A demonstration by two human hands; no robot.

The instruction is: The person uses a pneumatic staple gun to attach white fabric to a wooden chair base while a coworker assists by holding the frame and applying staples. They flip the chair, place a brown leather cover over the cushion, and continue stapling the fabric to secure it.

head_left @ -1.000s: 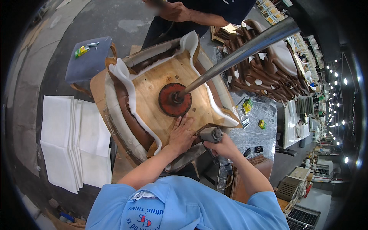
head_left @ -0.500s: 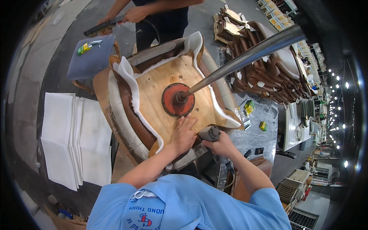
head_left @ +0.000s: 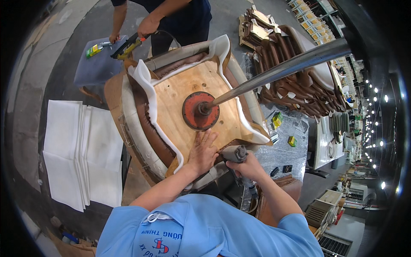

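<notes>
My left hand (head_left: pixel 203 153) lies with fingers stretched on a plywood seat board (head_left: pixel 171 98), just below a red round press plate (head_left: pixel 188 115). A slanting metal rod (head_left: pixel 274 73) meets the plate's hub. White padding (head_left: pixel 150 103) and brown leather (head_left: pixel 141 115) rise around the board, inside a padded grey rim (head_left: pixel 128 107). In my right hand (head_left: pixel 250 166) is a pneumatic staple gun (head_left: pixel 234 153), its head at the board's near edge. The gun's nose and the spot it meets are hidden.
Across from me, a co-worker's hand (head_left: pixel 147 26) holds another staple gun (head_left: pixel 128 48) near a blue-grey cushion (head_left: pixel 92 70). White sheets (head_left: pixel 102 150) lie to the left. Stacked brown leather seats (head_left: pixel 295 81) stand far right, beyond a plastic-covered table (head_left: pixel 287 156) bearing small yellow-green boxes (head_left: pixel 277 120).
The co-worker's staple gun has swung toward the board's far left corner, and their other hand now reaches to the cushion. My own hands have barely moved.
</notes>
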